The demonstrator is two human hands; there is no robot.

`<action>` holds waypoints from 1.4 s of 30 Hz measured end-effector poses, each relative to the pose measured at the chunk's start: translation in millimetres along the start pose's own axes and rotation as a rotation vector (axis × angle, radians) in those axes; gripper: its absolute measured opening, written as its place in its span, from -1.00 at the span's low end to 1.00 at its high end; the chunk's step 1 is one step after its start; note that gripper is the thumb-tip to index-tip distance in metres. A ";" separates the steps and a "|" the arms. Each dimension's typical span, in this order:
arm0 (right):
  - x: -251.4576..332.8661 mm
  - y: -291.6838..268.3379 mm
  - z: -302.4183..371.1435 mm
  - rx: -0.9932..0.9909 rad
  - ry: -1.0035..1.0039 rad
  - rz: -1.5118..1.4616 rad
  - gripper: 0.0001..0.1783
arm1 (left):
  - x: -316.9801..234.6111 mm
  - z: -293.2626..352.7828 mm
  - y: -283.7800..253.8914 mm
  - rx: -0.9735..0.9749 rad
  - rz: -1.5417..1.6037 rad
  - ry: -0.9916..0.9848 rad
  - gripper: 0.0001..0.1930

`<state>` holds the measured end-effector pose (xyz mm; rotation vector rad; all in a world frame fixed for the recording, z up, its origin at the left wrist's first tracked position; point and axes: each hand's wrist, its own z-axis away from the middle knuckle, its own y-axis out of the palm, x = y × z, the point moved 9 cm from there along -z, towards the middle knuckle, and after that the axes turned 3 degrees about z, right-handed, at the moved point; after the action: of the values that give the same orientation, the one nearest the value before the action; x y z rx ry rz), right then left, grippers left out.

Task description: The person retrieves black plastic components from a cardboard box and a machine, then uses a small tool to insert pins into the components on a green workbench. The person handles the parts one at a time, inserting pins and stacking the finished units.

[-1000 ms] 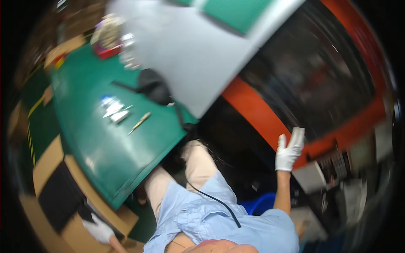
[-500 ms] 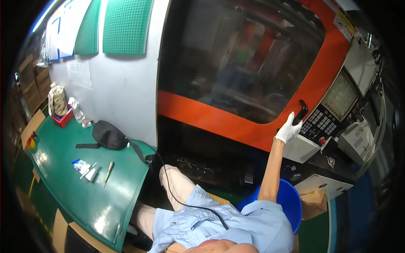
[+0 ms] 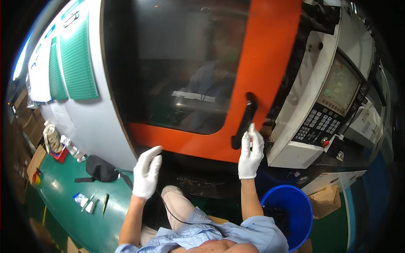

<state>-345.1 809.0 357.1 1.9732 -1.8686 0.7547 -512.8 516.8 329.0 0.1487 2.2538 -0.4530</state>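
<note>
Left hand (image 3: 147,173) wide, right hand (image 3: 251,155) loosely parted at the black handle (image 3: 245,116): a full wrap should steady any pull!

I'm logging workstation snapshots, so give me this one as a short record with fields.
Left hand: gloved left hand raised and open, nothing visible in it
Right hand: gloved right hand at the lower part of the black door handle; firmness of grip unclear
Machine: orange door with a dark window
Controls: black keypad below a screen, right of the door
Table: green tabletop with a black pouch
Floor: blue bin beside the person's right arm
</note>
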 end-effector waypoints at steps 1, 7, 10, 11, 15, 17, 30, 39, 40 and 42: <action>8.4 -2.0 -8.5 0.029 -0.157 0.022 -0.65 | -14.8 -21.5 28.6 0.074 0.069 0.053 -0.68; -43.5 32.9 -103.8 -0.061 0.238 -0.464 -0.65 | -29.7 -96.9 132.6 0.336 0.401 -0.024 -0.47; -81.2 108.5 -160.5 0.072 0.338 -0.641 -0.63 | -9.5 -109.0 141.4 0.261 0.525 -0.276 -0.66; -93.5 139.2 -178.5 0.161 0.398 -0.662 -0.61 | -1.9 -111.0 132.3 0.175 0.473 -0.334 -0.67; -143.1 245.5 -242.6 0.403 0.459 -0.684 -0.62 | 23.9 -116.6 105.2 -0.030 0.477 -0.378 -0.69; -161.6 300.5 -268.8 0.464 0.496 -0.616 -0.62 | 41.4 -115.7 91.8 -0.098 0.504 -0.388 -0.73; -272.2 504.3 -399.0 0.302 0.957 -0.901 -0.57 | 83.0 -123.0 38.6 -0.385 0.391 -0.258 -0.63; -245.7 520.5 -465.3 0.135 0.853 -1.304 -0.78 | 98.7 -117.5 25.9 -0.446 0.323 -0.259 -0.67; -226.9 513.3 -470.9 0.166 0.770 -1.191 -0.79 | 95.4 -117.3 22.8 -0.498 0.300 -0.224 -0.66; -209.6 502.6 -490.4 0.280 0.669 -1.071 -0.75 | 91.5 -120.1 23.9 -0.588 0.275 -0.157 -0.61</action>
<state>-918.9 1211.4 571.0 2.0902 -0.2389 1.1052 -652.1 579.6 326.6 0.1099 2.0772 0.3355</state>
